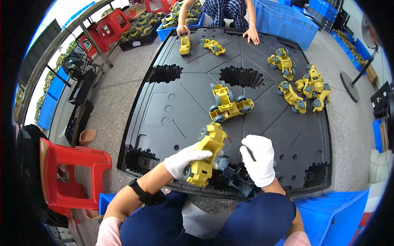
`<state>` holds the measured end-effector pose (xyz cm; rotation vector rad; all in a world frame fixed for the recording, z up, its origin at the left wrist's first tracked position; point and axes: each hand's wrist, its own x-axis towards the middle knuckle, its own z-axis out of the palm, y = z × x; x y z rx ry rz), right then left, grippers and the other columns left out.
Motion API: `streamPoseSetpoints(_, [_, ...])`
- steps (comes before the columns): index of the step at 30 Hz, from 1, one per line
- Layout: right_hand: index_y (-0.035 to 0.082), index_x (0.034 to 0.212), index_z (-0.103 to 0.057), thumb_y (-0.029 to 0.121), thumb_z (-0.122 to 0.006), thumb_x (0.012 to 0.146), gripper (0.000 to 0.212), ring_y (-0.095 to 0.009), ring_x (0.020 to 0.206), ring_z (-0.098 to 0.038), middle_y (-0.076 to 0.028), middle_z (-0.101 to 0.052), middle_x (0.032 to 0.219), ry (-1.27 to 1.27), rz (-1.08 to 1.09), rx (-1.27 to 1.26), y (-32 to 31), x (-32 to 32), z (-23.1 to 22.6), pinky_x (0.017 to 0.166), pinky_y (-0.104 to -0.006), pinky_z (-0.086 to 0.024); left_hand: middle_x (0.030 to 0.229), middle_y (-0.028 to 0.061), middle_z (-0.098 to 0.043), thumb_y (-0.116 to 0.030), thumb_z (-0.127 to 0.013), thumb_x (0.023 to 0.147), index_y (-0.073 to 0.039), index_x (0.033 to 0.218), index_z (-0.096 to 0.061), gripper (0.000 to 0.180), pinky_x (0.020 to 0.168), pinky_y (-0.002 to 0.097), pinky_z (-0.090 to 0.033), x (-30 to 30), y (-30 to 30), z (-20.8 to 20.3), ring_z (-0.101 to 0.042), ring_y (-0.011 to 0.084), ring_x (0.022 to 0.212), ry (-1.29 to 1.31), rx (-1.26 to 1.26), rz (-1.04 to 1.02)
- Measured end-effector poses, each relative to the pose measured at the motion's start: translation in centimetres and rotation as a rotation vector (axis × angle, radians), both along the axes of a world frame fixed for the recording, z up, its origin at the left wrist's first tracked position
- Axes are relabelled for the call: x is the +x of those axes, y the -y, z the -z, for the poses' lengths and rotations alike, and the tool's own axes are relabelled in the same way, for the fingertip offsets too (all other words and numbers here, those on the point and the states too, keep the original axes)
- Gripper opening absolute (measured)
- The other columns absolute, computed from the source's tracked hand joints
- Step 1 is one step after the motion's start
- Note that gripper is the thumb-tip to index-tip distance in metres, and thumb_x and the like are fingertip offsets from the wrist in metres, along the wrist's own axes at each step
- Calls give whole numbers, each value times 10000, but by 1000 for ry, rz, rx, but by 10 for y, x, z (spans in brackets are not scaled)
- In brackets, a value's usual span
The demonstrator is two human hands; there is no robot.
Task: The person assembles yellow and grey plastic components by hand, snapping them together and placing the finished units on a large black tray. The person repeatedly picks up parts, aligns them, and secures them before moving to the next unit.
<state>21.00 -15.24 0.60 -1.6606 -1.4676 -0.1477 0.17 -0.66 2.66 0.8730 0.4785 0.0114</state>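
Note:
My left hand, in a white glove, is closed around a yellow toy truck with dark grey wheels, tilted above the near edge of a black plastic pallet. To its right, my gloved right hand has its fingers curled in; a small dark shape shows between them, too unclear to name. Below and between the hands lie several blue-grey plastic parts, partly hidden by the truck. Just beyond stand yellow toy trucks, one resting against another.
More yellow trucks cluster at the pallet's right. Across it, another person's hand touches a yellow truck; their other hand lies flat. Blue crates stand behind, a red stool at left, a fan farther back.

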Motion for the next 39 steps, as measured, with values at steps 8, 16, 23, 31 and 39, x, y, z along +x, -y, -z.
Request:
streamPoseSetpoints(8, [48, 1093, -622, 415, -780, 725, 544, -328, 973, -609, -122, -644, 1033, 97, -362, -504, -16, -21, 15, 819, -436, -484, 1112, 88, -586, -127, -695, 810, -52, 1417, -416, 672, 885, 433, -539, -49, -34, 15, -618, 257, 977, 216, -143, -584])
streamPoseSetpoints(16, [67, 1105, -592, 263, -708, 742, 428, -280, 872, -588, -114, -580, 936, 513, -268, -795, -34, -41, 51, 685, -430, -480, 1084, 86, -605, -183, -673, 834, -48, 1363, -463, 586, 856, 435, -537, -80, -31, 31, -623, 259, 952, 145, -144, -699])
streamPoseSetpoints(23, [58, 1034, -661, 307, -699, 814, 334, -314, 933, -611, -128, -625, 972, 33, -565, -763, -34, 9, 4, 766, -429, -530, 1120, 94, -623, -194, -789, 723, -57, 1469, -365, 870, 909, 388, -513, -63, -19, 26, -638, 208, 958, -11, 315, -186])
streamPoseSetpoints(31, [5, 1261, -511, 137, -806, 793, 569, -118, 979, -612, -60, -614, 1088, -1193, -489, -459, -36, -11, -24, 862, -282, -515, 1152, 105, -661, -217, -785, 792, -50, 1359, -465, 672, 1010, 393, -453, -13, 9, 2, -603, 205, 1108, 116, 189, 103])
streamPoseSetpoints(39, [1, 1191, -583, 133, -745, 858, 394, -111, 877, -639, -64, -683, 1002, -1023, -161, -378, -31, -30, -15, 791, -284, -527, 1336, 171, -566, -117, -758, 773, -44, 1434, -386, 762, 1059, 430, -435, 1, 21, 19, -561, 274, 1242, 306, -150, -29])
